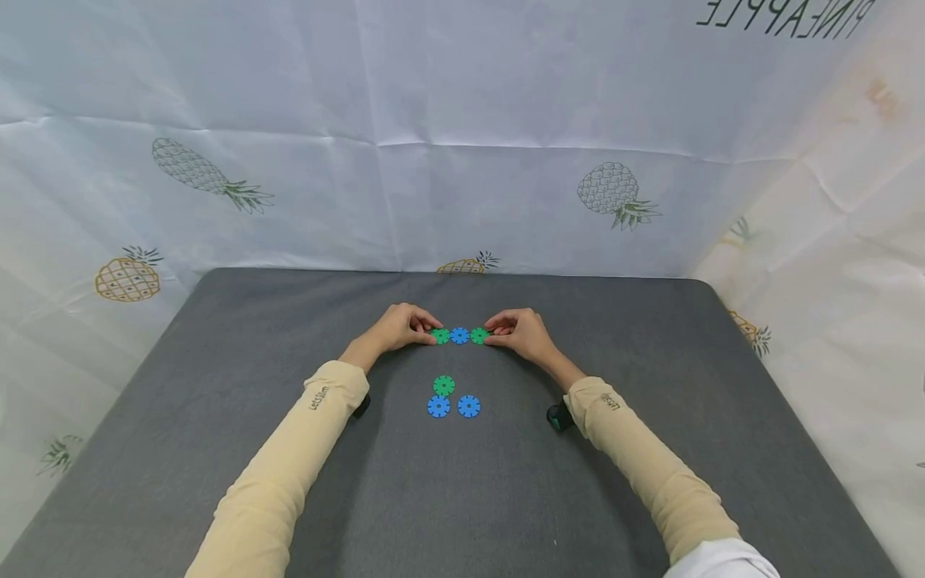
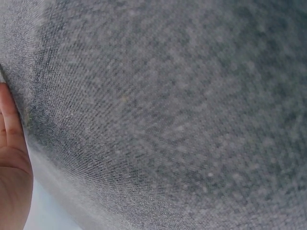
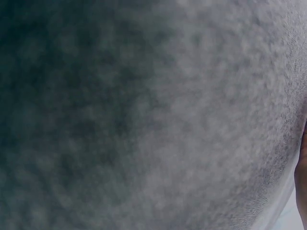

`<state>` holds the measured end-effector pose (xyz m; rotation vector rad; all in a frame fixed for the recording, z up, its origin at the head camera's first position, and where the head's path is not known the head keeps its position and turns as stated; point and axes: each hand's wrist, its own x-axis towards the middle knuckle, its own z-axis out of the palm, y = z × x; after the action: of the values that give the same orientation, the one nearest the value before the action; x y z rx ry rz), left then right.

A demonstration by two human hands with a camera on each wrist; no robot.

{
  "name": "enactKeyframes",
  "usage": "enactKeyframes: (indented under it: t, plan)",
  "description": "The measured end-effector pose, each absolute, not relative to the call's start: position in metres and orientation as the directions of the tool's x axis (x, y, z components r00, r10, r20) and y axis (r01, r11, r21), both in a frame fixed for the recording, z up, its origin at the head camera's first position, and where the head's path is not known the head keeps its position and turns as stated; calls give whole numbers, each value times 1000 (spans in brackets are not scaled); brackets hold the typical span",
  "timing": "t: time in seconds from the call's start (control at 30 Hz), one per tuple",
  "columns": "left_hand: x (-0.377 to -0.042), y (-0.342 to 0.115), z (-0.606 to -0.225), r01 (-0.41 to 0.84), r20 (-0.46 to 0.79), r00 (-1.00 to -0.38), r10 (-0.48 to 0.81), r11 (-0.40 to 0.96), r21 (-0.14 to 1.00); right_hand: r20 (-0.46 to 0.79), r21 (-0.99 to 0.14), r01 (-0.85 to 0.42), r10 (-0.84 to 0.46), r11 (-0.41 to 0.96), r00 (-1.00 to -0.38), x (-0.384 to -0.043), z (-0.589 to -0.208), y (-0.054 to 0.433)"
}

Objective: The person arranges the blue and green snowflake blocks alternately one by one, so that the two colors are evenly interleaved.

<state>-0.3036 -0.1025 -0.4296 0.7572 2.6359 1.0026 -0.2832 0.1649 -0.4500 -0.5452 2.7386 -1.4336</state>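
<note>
In the head view, a blue notched disc (image 1: 459,335) lies in a row between a left green notched disc (image 1: 440,336) and a right green notched disc (image 1: 479,335). My left hand (image 1: 401,327) pinches the left green disc at its outer edge between thumb and fingers. On the other side, my right hand (image 1: 526,333) grips the right green disc the same way. The discs seem to meet edge to edge; whether their notches interlock is too small to tell. Each wrist view catches only part of a hand at its border, with no disc visible.
Nearer on the grey tabletop (image 1: 462,498) lie another green disc (image 1: 444,385), a blue disc (image 1: 438,406) touching or almost touching it, and a separate blue disc (image 1: 469,406) to the right. A pale pineapple-print cloth (image 1: 390,201) hangs behind the table's far edge.
</note>
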Motion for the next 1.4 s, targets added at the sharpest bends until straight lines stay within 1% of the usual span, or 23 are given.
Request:
enactKeyframes:
  t: [0.47, 0.57, 0.73, 0.9, 1.2, 1.4]
  plan:
    - [-304, -101, -430, 385, -26, -842, 539, 634, 670, 136, -807, -279, -297, 520, -945, -281, -448, 165]
    - [-304, -100, -431, 385, -28, -841, 540, 634, 671, 137, -836, -277, -310, 473, -941, -279, -446, 167]
    - [-303, -99, -431, 376, -33, -846, 532, 640, 670, 148, -897, -276, -355, 344, -923, -275, -443, 170]
    - [-302, -100, -430, 377, -27, -846, 533, 632, 677, 157, -931, -270, -400, 245, -903, -268, -443, 173]
    - [-304, -103, -432, 386, -17, -842, 539, 624, 679, 153, -954, -247, -434, 171, -888, -249, -444, 170]
    - [-305, -103, -434, 372, -30, -848, 529, 634, 678, 122, -966, -208, -442, 151, -889, -236, -445, 167]
